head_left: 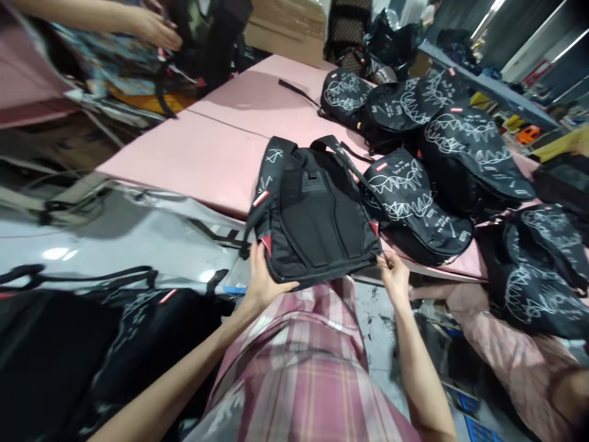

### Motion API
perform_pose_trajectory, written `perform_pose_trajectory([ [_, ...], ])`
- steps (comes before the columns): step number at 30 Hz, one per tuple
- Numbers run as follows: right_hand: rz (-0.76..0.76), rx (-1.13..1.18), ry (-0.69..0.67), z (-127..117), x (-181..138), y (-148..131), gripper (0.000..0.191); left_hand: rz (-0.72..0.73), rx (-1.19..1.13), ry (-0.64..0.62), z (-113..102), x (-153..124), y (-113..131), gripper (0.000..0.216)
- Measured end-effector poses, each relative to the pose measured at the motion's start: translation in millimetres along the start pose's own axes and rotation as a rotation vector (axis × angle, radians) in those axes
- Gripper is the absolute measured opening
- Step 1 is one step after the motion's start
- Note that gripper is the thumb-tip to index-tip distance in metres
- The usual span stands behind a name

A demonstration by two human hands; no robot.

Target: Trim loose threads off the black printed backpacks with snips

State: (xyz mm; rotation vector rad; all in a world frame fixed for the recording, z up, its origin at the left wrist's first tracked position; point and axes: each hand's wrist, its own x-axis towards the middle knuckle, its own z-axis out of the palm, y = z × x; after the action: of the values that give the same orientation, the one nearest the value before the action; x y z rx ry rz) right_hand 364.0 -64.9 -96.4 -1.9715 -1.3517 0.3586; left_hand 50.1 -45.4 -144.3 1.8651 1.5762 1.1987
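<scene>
A black backpack (313,221) lies with its padded back panel up at the near edge of the pink table, its shoulder straps pointing away from me. Red triangular tabs show at both lower corners, and a red-and-white label sits on the left strap. My left hand (264,276) grips the lower left corner, thumb along the bottom edge and fingers against the side. At the lower right corner, my right hand (393,270) pinches the bag's edge between thumb and fingers. Close to the right lies another black backpack (405,196) with white scribble print.
More printed backpacks (473,153) crowd the right of the pink table (216,147). Black bags (115,344) are piled at lower left. A co-worker's arm (115,21) reaches in at upper left; another person's sleeve (501,350) is at lower right. A cardboard box (288,27) stands behind.
</scene>
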Motion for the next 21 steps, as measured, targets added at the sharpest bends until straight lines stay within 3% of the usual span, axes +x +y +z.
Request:
perform_pose_trajectory([
  [3,0.165,0.245,-0.086,0.3,1.6,2.7,0.034,-0.137,-0.068,-0.079,0.1,-4.3,0.8,0.124],
  [7,0.227,0.323,-0.029,-1.3,-3.0,-8.0,0.032,-0.174,-0.126,-0.105,-2.5,-3.5,8.4,0.122],
  [10,0.147,0.312,-0.068,11.9,-29.6,-38.5,0.024,-0.190,-0.152,-0.106,-0.9,-4.6,10.7,0.121],
  [14,-0.027,0.399,-0.335,63.4,-89.1,-99.3,0.015,-0.138,-0.165,-0.091,3.9,-8.6,9.5,0.121],
  [16,-0.057,0.419,-0.390,88.6,-109.9,-123.3,0.019,-0.094,-0.176,-0.087,2.8,-9.6,7.1,0.115],
  [18,-0.094,0.412,-0.422,100.9,-114.9,-133.4,0.023,-0.070,-0.162,-0.089,-1.5,-8.4,3.0,0.110],
  [21,-0.146,0.437,-0.450,87.9,-96.7,-118.3,0.020,-0.079,-0.084,-0.084,-9.9,-0.7,-7.4,0.106],
])
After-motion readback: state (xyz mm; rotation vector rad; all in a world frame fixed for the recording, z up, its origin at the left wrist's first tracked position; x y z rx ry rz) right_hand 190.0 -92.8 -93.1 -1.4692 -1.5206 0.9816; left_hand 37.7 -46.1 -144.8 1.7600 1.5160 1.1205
